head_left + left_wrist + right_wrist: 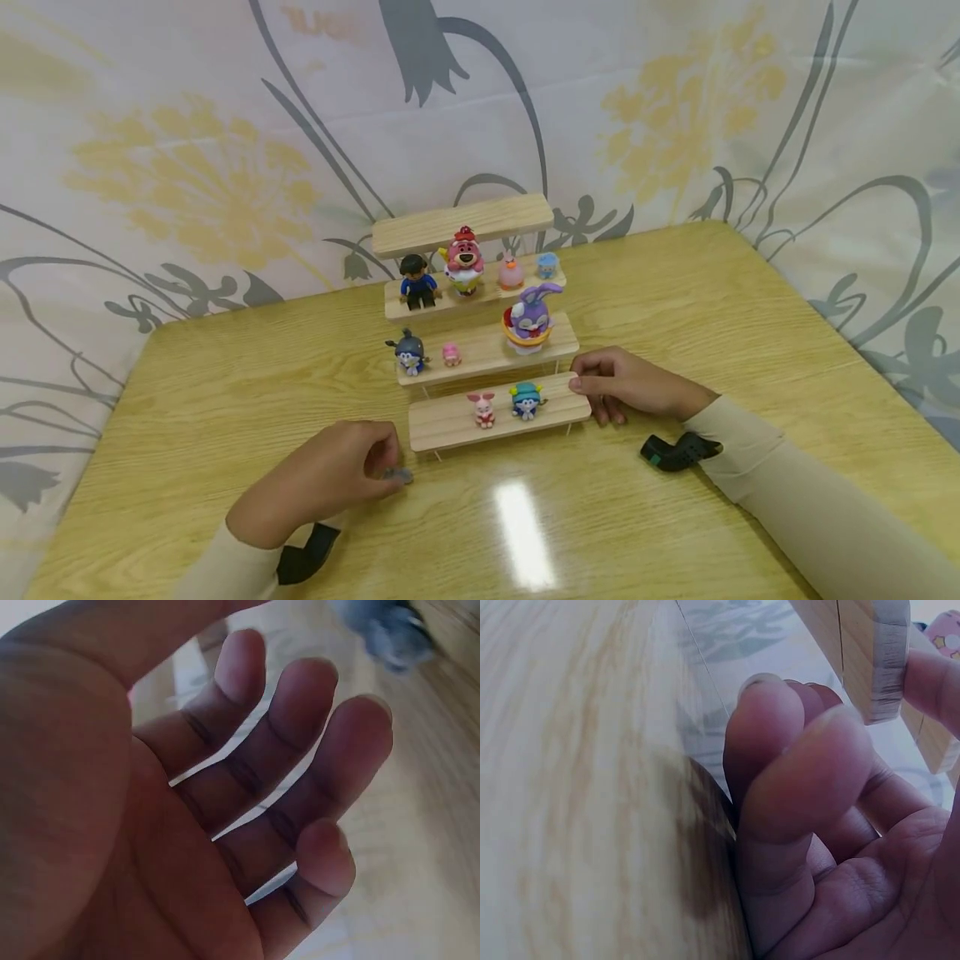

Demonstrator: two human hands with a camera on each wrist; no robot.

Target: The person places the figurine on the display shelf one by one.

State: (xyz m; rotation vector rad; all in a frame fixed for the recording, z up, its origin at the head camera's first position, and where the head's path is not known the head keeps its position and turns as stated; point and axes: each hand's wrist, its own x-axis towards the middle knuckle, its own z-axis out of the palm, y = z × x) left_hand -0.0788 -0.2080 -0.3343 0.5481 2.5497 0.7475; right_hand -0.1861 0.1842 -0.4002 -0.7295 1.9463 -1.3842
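My left hand (330, 471) is low over the table at the left front of a tiered wooden display shelf (442, 423). Its thumb and forefinger pinch a small grey-blue figurine (401, 475), seen blurred at the top of the left wrist view (397, 637); the other fingers are loosely bent. At the right end of the lowest board, my right hand (626, 385) holds the shelf, a digit against the board's end (889, 667) and the other fingers curled below. On that board stand a pink piglet figurine (483, 411) and a teal-hatted figurine (527, 402).
Above, a dark-hatted figurine (409, 354), a small pink one (451, 355) and a purple rabbit (529, 321) share a board. A higher board bears a blue-shirted toy figure (417, 283), a pink bear (464, 262) and others. A floral cloth (225, 167) hangs behind the table (247, 375).
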